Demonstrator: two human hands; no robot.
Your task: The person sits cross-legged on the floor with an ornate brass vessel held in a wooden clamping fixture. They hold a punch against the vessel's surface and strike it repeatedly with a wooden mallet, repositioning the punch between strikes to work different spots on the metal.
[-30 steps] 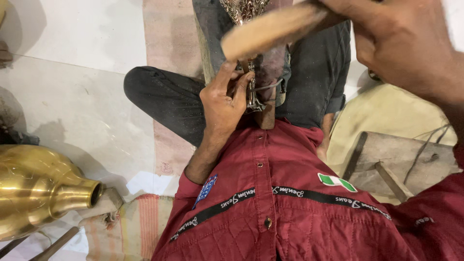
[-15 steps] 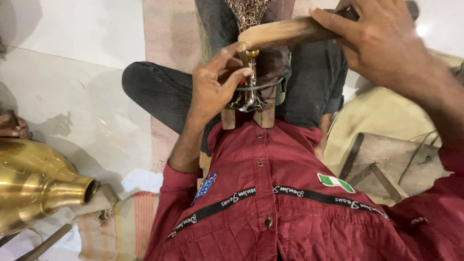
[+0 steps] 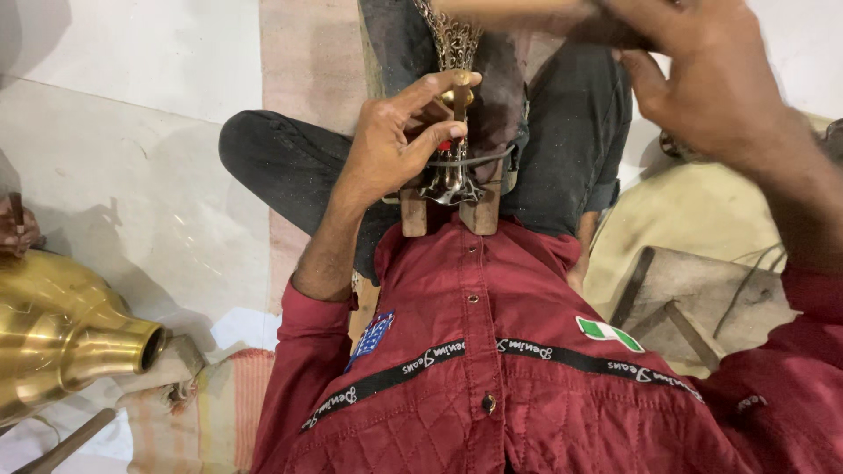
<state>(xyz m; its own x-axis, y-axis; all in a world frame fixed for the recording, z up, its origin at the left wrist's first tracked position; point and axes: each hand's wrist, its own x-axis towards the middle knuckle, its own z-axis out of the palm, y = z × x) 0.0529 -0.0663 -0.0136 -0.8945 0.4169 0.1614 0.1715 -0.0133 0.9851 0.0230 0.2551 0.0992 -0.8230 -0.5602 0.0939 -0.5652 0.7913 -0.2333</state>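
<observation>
Nearest the lens, low in the frame, a quilted red shirt [image 3: 492,386], and at the lower left a big brass vessel [image 3: 61,338] lying on its side on the pale floor [image 3: 158,175]. Move up to the centre: the left hand [image 3: 395,145] is closed around a small ornate metal piece [image 3: 452,171], pinching its brass tip, the piece seated between two wooden blocks [image 3: 443,211] on the lap. Top right, the right hand [image 3: 711,88] grips a wooden stick [image 3: 518,13], fingers wrapped tight, poised just above. My worry is those left fingertips so close under the stick: a skewed stroke could catch them, or jolt the piece out of the blocks.
</observation>
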